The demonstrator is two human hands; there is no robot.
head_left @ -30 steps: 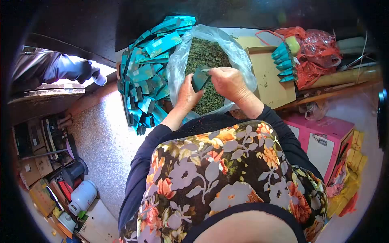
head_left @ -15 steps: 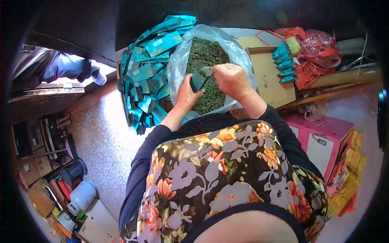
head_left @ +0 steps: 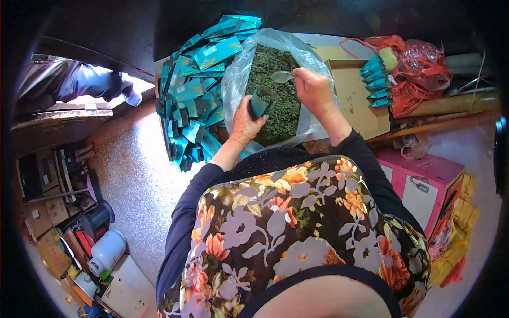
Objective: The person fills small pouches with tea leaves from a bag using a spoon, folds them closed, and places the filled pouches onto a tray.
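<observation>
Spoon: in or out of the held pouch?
Out. The right hand holds the spoon, with a visible gap separating it from the pouch in the left hand.

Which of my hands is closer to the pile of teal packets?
Left. Your left hand, holding a single packet, is just right of the pile; your right hand, holding a spoon, is farther right, over the right side of the clear plastic bag.

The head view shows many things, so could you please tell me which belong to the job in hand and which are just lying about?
Likely in the job:
spoon, in right hand
packet, in left hand
leaves
clear bag
packet pile
cardboard tray

Apparently lying about:
red bag
gas bottle
pink cabinet
</observation>
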